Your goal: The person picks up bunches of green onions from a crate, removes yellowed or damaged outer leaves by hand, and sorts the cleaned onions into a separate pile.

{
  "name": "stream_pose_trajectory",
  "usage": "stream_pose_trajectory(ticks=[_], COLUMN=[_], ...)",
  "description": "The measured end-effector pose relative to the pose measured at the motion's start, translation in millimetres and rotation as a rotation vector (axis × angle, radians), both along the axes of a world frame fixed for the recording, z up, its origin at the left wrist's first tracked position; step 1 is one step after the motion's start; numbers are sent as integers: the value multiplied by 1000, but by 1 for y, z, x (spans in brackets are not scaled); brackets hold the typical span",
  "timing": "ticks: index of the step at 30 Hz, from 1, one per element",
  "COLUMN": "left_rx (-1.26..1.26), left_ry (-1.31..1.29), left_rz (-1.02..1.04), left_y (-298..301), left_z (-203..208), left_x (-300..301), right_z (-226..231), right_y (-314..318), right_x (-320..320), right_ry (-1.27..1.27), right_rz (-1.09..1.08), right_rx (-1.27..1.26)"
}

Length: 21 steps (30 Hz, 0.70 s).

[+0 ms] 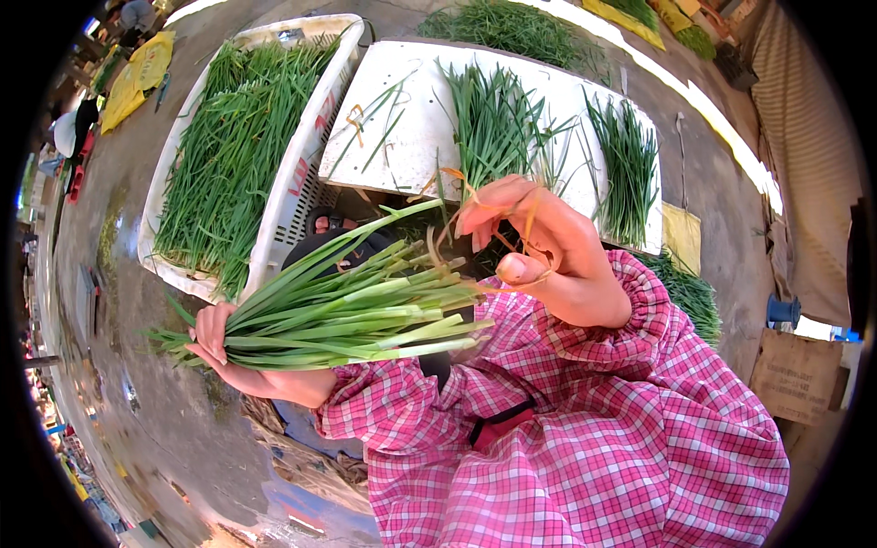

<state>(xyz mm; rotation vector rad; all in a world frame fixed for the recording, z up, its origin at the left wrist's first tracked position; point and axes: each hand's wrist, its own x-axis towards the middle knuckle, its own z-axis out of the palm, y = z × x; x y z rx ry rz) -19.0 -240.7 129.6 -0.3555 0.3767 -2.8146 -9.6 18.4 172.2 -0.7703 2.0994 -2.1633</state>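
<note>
Greens [365, 315] look light, bendy, easily bruised, best held mid-bundle; left hand [239, 373] clasps the leafy end; right hand [557, 239], thumb and fingertips apart, touches withered strands [530, 217].

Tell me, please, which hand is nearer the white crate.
The left hand, by the near end of the white crate; the right hand is farther off, to its right.

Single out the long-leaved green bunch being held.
The pale-stalked green bunch gripped by the left hand; the central green bunch and right green bunch lie on the white rectangular board.
</note>
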Motion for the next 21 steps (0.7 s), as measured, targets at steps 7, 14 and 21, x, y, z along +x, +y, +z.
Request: stream_pose_trajectory(ticks=[7, 14, 21], left_rx=[-44, -214, -247], left_ry=[140, 166, 143], left_rz=[105, 265, 247], left_y=[2, 0, 18], left_z=[1, -4, 5], left_x=[-4, -1, 2], right_z=[5, -15, -25], right_y=[0, -7, -11], right_x=[6, 11, 14], right_ry=[110, 1, -52], right_rz=[70, 29, -169], right_rx=[526, 493, 534])
